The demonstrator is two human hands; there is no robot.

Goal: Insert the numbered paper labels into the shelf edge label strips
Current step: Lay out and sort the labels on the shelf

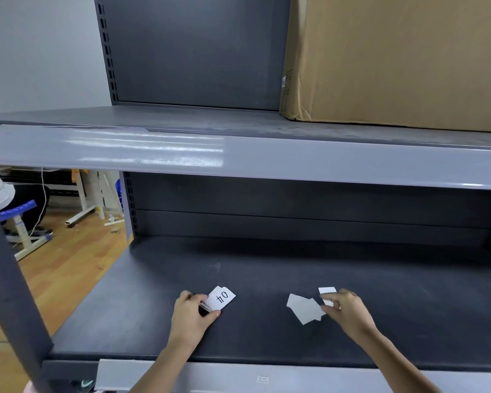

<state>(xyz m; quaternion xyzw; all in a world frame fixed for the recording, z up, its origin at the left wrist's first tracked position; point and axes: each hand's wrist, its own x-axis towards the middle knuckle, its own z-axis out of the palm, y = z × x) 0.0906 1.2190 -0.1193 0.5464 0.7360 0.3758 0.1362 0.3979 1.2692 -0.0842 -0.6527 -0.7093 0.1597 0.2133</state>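
Fingers of the left hand (192, 312) pinch a label stack (220, 300); the right hand (345, 309) nips one loose label (328, 302).

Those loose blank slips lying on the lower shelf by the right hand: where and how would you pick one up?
Probably by an overlapping corner, from above. The slips lie flat on the shelf, fanned over each other, so the top one's free edge is the easiest to pinch. The right hand already rests at their right edge.
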